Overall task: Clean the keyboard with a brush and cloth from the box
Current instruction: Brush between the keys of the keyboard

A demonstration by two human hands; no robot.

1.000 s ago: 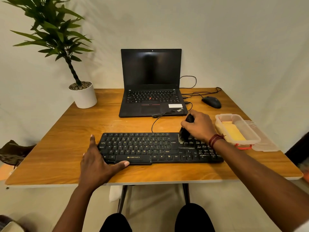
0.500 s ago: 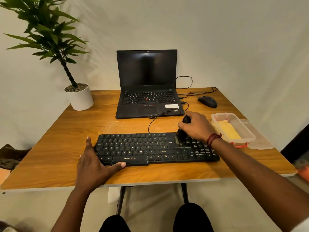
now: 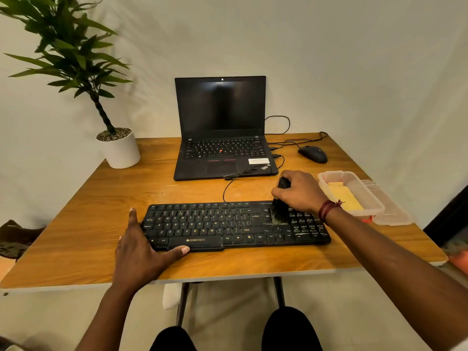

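A black keyboard (image 3: 215, 225) lies across the front of the wooden table (image 3: 101, 211). My right hand (image 3: 301, 191) grips a black brush (image 3: 279, 211), whose bristles press on the keys just left of the number pad. My left hand (image 3: 141, 245) rests flat at the keyboard's left end, fingers along its side and thumb against its front edge. To the right stands a clear plastic box (image 3: 354, 198) with a yellow cloth (image 3: 345, 197) inside.
An open black laptop (image 3: 221, 130) sits behind the keyboard, with cables and a black mouse (image 3: 312, 153) to its right. A potted plant (image 3: 119, 148) stands at the back left corner. The box's lid (image 3: 395, 214) lies beside the box.
The brush has stayed on the keys left of the number pad, shifting only slightly. My left hand has kept its place at the keyboard's left end. The camera has moved a little.
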